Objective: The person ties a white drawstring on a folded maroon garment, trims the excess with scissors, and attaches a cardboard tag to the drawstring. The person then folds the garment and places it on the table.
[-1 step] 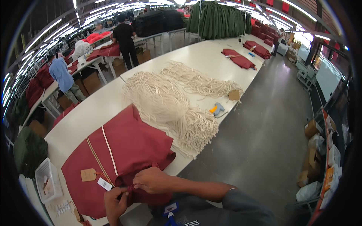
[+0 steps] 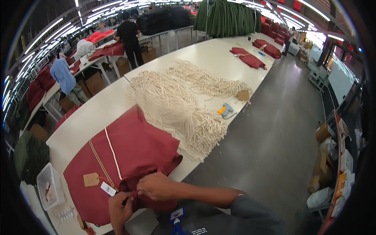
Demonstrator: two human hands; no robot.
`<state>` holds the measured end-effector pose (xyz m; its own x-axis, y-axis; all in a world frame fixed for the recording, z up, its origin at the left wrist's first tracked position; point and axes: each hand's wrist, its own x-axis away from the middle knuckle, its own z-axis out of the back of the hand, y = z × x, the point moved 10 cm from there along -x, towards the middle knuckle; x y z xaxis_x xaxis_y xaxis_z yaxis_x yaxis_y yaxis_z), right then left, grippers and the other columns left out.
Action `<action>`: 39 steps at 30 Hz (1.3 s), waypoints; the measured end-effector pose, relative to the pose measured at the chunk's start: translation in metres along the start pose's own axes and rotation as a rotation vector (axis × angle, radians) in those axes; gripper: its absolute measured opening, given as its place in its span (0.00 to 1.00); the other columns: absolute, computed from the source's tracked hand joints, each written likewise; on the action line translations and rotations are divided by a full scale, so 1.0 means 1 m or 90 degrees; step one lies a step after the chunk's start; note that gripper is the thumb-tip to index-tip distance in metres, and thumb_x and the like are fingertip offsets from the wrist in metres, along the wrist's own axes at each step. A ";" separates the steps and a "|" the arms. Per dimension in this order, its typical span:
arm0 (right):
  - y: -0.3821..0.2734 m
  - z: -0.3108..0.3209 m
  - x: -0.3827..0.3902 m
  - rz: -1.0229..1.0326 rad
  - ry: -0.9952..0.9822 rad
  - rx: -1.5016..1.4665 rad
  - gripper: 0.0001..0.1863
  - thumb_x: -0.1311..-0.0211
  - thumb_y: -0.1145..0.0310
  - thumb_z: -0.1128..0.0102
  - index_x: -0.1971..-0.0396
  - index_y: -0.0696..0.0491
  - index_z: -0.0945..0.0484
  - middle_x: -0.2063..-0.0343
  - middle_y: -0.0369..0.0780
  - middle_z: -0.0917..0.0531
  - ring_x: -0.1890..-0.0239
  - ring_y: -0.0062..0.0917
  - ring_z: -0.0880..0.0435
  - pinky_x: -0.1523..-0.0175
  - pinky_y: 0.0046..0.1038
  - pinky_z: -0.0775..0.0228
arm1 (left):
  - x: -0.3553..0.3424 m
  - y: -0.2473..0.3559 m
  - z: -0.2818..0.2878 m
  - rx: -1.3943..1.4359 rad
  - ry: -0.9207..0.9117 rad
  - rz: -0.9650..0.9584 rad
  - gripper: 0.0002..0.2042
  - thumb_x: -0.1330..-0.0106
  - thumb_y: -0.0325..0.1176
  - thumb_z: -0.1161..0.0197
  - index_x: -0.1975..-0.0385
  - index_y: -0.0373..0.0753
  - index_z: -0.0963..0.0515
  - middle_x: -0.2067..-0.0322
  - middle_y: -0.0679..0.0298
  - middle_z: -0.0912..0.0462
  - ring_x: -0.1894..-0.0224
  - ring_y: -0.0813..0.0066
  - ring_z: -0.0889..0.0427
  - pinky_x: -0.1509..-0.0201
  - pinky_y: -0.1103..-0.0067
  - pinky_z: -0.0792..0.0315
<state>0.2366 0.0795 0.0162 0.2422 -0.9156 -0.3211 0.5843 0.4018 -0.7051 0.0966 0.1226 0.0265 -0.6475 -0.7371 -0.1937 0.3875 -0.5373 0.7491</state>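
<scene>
A dark red garment (image 2: 133,156) lies spread on the near end of a long white table (image 2: 98,113). A white drawcord (image 2: 112,152) and a thin tan cord (image 2: 98,160) run across it, with a brown paper tag (image 2: 91,179) and a small white tag (image 2: 108,188) near its front edge. My left hand (image 2: 119,207) pinches the garment's front edge by the white tag. My right hand (image 2: 156,186) is closed on a bunched fold of the same edge, just right of the left hand.
A big heap of cream cords (image 2: 176,105) covers the table's middle, with an orange and blue tagging gun (image 2: 225,110) and a cardboard tag (image 2: 243,95) beside it. More red garments (image 2: 248,58) lie farther off. A clear bin (image 2: 49,192) sits at my left. People work at tables on the left.
</scene>
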 end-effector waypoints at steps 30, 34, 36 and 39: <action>0.018 0.021 -0.001 0.027 -0.115 0.071 0.14 0.30 0.53 0.40 0.66 0.49 0.21 0.70 0.40 0.17 0.66 0.43 0.16 0.64 0.44 0.26 | 0.019 -0.014 0.038 -0.067 -0.021 0.159 0.07 0.37 0.24 0.35 0.61 0.35 0.15 0.70 0.52 0.15 0.66 0.54 0.14 0.61 0.68 0.22; -0.019 0.010 -0.012 0.109 -0.064 0.013 0.15 0.28 0.53 0.41 0.65 0.50 0.22 0.70 0.40 0.19 0.68 0.42 0.17 0.66 0.41 0.26 | 0.000 0.044 0.028 -0.041 0.044 -0.092 0.10 0.34 0.34 0.33 0.58 0.37 0.16 0.68 0.53 0.15 0.62 0.55 0.15 0.57 0.64 0.23; -0.036 0.011 -0.018 0.143 -0.032 -0.006 0.15 0.29 0.54 0.39 0.68 0.50 0.22 0.72 0.40 0.19 0.70 0.41 0.18 0.69 0.39 0.27 | -0.007 0.044 0.014 -0.086 -0.064 -0.072 0.09 0.33 0.35 0.33 0.61 0.37 0.17 0.70 0.53 0.17 0.64 0.53 0.16 0.59 0.63 0.24; -0.042 0.021 -0.024 0.153 -0.003 -0.003 0.15 0.30 0.56 0.36 0.73 0.51 0.22 0.76 0.40 0.21 0.75 0.41 0.20 0.71 0.38 0.30 | -0.005 0.047 0.016 -0.086 -0.099 -0.099 0.11 0.33 0.39 0.32 0.67 0.37 0.18 0.75 0.55 0.19 0.68 0.52 0.18 0.65 0.63 0.26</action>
<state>0.2231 0.0841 0.0667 0.3770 -0.7935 -0.4777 0.5056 0.6085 -0.6116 0.1073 0.1078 0.0730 -0.7953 -0.5752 -0.1914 0.3535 -0.6966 0.6243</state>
